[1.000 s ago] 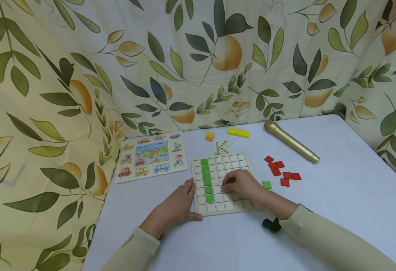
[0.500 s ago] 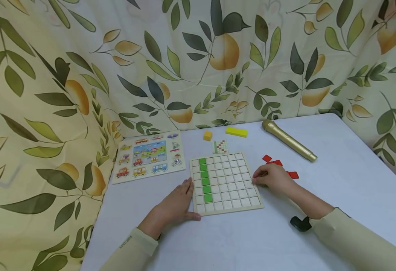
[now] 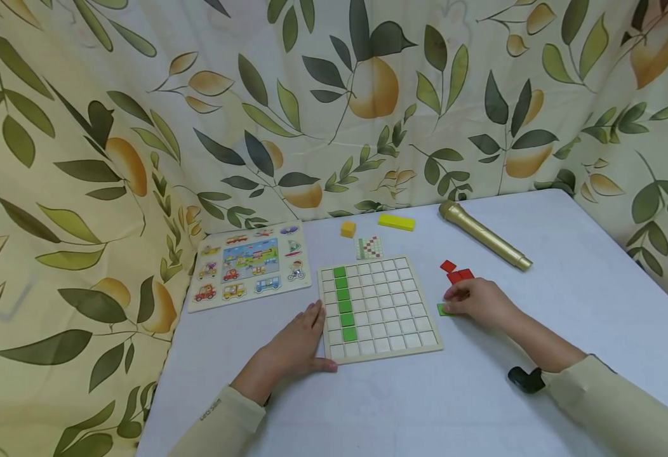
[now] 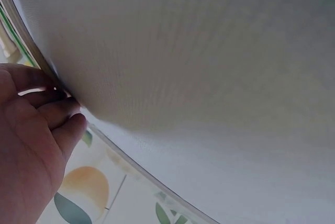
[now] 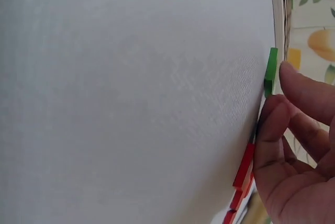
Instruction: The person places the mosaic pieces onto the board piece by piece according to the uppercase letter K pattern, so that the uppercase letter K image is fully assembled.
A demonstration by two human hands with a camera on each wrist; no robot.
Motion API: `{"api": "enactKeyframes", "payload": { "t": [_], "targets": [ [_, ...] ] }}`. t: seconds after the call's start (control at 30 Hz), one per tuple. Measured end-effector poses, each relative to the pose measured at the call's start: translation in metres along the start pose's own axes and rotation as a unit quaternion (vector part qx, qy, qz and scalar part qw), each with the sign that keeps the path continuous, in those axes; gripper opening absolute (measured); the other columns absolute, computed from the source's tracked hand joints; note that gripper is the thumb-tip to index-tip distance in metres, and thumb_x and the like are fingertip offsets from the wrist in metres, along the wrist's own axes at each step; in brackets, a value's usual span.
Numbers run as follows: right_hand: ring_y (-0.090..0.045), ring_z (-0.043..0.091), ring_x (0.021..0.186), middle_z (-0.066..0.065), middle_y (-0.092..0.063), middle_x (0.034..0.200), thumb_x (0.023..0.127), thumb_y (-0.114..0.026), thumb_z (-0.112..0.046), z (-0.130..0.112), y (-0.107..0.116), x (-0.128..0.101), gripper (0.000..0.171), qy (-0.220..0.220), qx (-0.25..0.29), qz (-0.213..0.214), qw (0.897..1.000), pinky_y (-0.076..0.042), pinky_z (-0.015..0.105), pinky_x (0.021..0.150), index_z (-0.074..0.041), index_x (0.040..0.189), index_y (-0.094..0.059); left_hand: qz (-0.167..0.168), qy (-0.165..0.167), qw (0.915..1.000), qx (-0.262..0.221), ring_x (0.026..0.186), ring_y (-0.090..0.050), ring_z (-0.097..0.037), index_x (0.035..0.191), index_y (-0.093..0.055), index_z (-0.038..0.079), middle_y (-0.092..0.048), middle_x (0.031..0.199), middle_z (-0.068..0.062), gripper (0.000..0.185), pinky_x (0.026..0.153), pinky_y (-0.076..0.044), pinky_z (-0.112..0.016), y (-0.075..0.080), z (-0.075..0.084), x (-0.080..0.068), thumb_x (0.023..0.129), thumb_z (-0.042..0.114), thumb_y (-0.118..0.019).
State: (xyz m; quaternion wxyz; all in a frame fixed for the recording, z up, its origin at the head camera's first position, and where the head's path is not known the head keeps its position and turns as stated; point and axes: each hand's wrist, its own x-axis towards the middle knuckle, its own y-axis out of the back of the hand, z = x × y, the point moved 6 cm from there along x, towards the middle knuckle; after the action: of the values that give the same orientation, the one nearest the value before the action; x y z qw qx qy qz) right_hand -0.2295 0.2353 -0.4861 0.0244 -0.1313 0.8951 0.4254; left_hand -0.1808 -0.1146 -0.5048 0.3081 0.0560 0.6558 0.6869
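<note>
- Right now the right hand [image 3: 479, 301] rests on the white table [image 3: 568, 304] just to the right of the wooden grid board [image 3: 378, 309], with its fingertips at a loose green tile [image 3: 442, 309] lying on the cloth beside the board's right edge.
- From the right wrist view, the fingers [image 5: 293, 114] are bent toward the green tile [image 5: 270, 71] and a fingertip is at its edge; whether they have pinched it or only touch it, I cannot tell.
- Red tiles [image 3: 456, 272] lie on the table just behind the right hand, some partly hidden by it; the right wrist view shows them edge-on [image 5: 242, 174] close under the fingers.
- The left hand [image 3: 294, 346] lies flat on the table with straight, relaxed fingers against the board's left edge, the thumb along its front corner; it grasps nothing.
- On the left wrist view, the fingers [image 4: 49, 111] touch the board's rim.
- On the board, a column of green tiles [image 3: 343, 303] fills five squares near the left side; the other squares are bare.
- Behind the board lie a small pattern card [image 3: 369, 247], a yellow cube [image 3: 348, 228] and a yellow bar [image 3: 396, 221].
- A gold microphone [image 3: 484, 235] lies slantwise to the right of these, well apart from the hands.
- A vehicle picture puzzle [image 3: 249, 264] lies left of the board, near the leaf-printed curtain [image 3: 334, 95].
</note>
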Motion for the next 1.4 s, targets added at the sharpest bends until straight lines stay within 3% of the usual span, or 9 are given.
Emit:
{"api": "enactKeyframes", "payload": {
  "t": [0.2,0.53,1.13,1.4],
  "targets": [
    [-0.058,0.022,0.086,-0.001,-0.068,0.088,0.084,-0.083,-0.020,-0.001,-0.004,0.001,0.021,-0.005,-0.013,-0.018,1.000,-0.048,0.033,0.071,-0.007,0.098,-0.075,0.000,0.000,1.0000,0.002,0.154,-0.010,-0.028,0.159,-0.016,0.000,-0.007,0.168,-0.016,0.121,0.122,-0.021,-0.041,0.000,0.000,-0.001,0.078,0.074,-0.066],
    [-0.057,0.021,0.082,-0.002,-0.065,0.084,0.081,-0.085,-0.019,-0.006,-0.003,0.002,0.019,0.012,-0.029,-0.005,1.000,-0.046,0.034,0.070,-0.008,0.091,-0.073,0.003,-0.002,1.0000,0.009,0.154,-0.010,-0.028,0.160,-0.016,0.000,-0.007,0.168,-0.016,0.121,0.121,-0.022,-0.042,0.001,0.000,-0.001,0.078,0.075,-0.064],
    [-0.059,0.018,0.079,-0.002,-0.069,0.083,0.085,-0.082,-0.015,-0.031,0.008,0.009,0.011,0.035,0.018,0.000,0.999,-0.050,0.030,0.067,-0.008,0.091,-0.076,-0.003,-0.001,1.0000,0.000,0.154,-0.010,-0.028,0.160,-0.014,0.000,-0.006,0.168,-0.016,0.121,0.121,-0.021,-0.041,0.002,0.001,-0.001,0.079,0.073,-0.066],
    [-0.064,0.015,0.077,0.000,-0.071,0.084,0.085,-0.082,-0.014,-0.048,-0.005,0.017,0.014,0.035,0.067,-0.024,0.997,-0.054,0.027,0.068,-0.006,0.093,-0.076,-0.002,0.002,1.0000,-0.002,0.154,-0.011,-0.028,0.160,-0.015,0.001,-0.007,0.168,-0.015,0.122,0.121,-0.022,-0.042,0.002,0.001,0.000,0.077,0.074,-0.067]
  ]
}}
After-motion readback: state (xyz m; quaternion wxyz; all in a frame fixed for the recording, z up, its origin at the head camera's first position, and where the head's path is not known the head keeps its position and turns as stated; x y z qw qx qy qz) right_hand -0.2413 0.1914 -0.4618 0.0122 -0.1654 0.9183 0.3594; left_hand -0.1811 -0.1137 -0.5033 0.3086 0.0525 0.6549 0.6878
